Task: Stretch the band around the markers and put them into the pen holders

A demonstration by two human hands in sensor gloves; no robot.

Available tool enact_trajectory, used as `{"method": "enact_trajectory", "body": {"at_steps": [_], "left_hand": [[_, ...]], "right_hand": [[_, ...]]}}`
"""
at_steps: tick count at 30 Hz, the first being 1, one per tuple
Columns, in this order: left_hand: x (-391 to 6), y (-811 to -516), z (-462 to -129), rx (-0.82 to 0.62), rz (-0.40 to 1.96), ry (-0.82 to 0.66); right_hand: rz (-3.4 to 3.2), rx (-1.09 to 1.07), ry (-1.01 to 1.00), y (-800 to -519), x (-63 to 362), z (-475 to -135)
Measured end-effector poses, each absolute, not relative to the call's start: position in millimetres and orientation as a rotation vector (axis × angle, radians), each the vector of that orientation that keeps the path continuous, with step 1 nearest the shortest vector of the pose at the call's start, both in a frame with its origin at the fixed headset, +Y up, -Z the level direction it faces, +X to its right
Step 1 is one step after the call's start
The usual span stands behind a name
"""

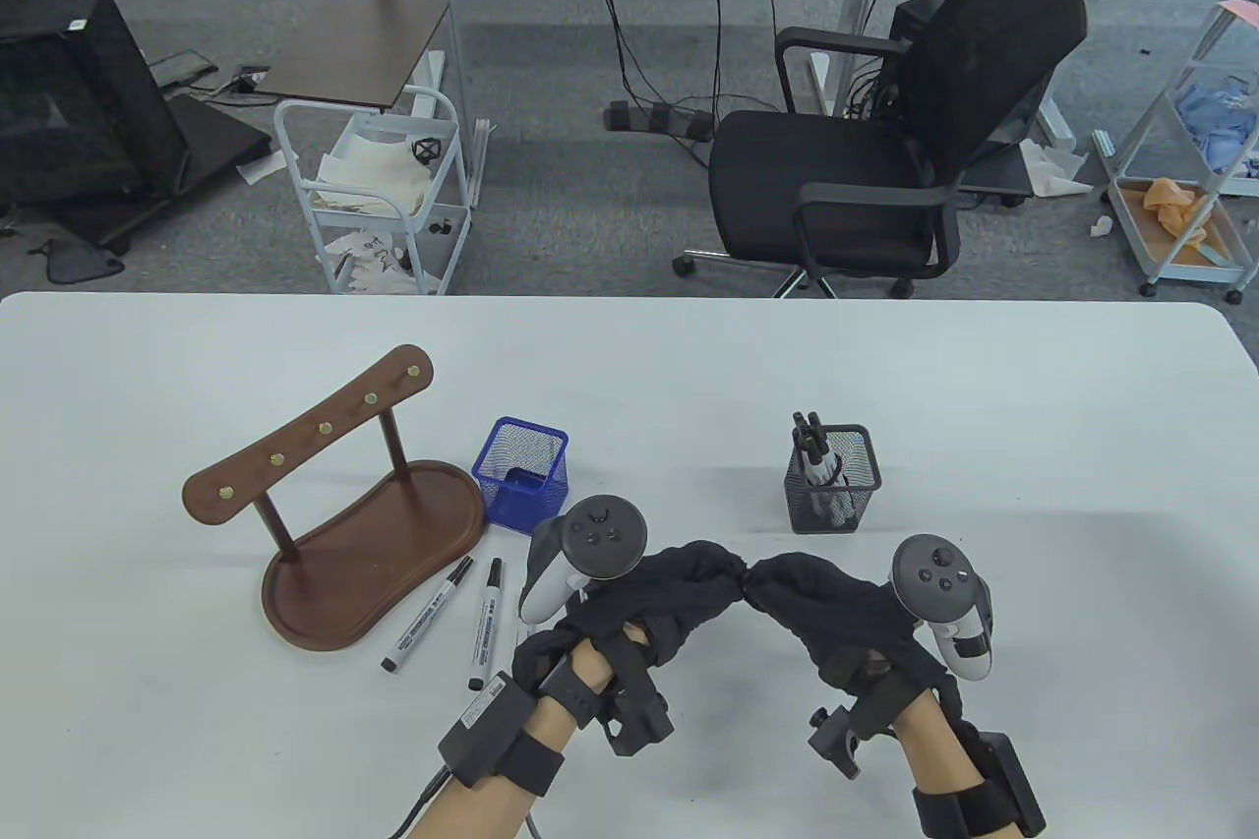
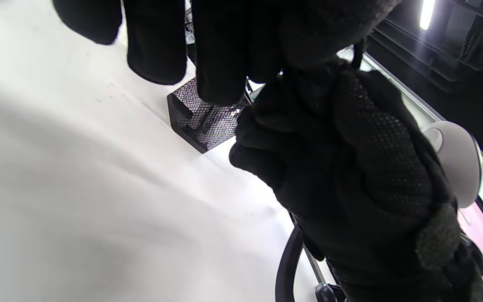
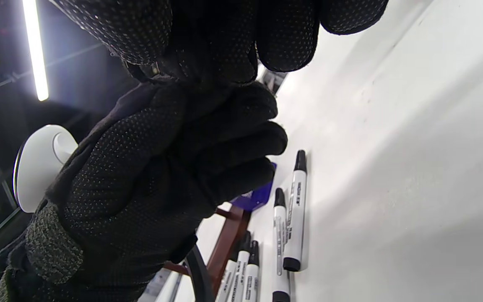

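Meeting fingertip to fingertip above the table, the left hand (image 1: 657,598) and right hand (image 1: 836,608) are curled, presumably pinching a band that cannot be seen. Loose markers (image 1: 429,615) lie left; the band should be spread evenly.

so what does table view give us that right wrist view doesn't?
Only table view: the black mesh pen holder with markers standing in it, the whole wooden rack, and the right hand's tracker.

Only right wrist view: more loose markers on the table, about five against the two seen from above, and the left hand's dotted palm up close.

Both: the two gloved hands meeting fingertip to fingertip above the white table, and the blue pen holder. Neither shows whether a band is held.
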State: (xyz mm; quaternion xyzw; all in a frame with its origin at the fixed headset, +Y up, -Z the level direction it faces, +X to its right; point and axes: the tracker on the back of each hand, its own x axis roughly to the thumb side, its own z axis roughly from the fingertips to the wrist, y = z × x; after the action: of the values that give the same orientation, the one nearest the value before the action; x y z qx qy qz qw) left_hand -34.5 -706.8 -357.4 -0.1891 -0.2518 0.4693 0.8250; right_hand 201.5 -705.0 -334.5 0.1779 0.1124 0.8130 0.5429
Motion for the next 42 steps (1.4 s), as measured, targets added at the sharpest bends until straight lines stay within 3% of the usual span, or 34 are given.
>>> {"method": "enact_trajectory", "body": {"at_steps": [8, 17, 27, 33, 42], "left_hand": [[-34, -702, -361, -0.313, 0.997, -0.5], [-32, -704, -367, -0.36, 1.039, -0.505], [-33, -696, -370, -0.37, 1.188, -0.522], [-22, -678, -364, -0.414, 1.29, -0.628], [-6, -656, -348, -0.363, 1.036, -0.721]], "right_hand": [[1.892, 0.439, 0.275, -705, 202, -335], [1.49, 0.431, 0.322, -714, 217, -343], [1.241, 0.577, 0.574, -727, 202, -348], [1.142, 0.65, 0.722, -728, 192, -344], [1.309, 0.643, 0.841, -732, 185, -345]]}}
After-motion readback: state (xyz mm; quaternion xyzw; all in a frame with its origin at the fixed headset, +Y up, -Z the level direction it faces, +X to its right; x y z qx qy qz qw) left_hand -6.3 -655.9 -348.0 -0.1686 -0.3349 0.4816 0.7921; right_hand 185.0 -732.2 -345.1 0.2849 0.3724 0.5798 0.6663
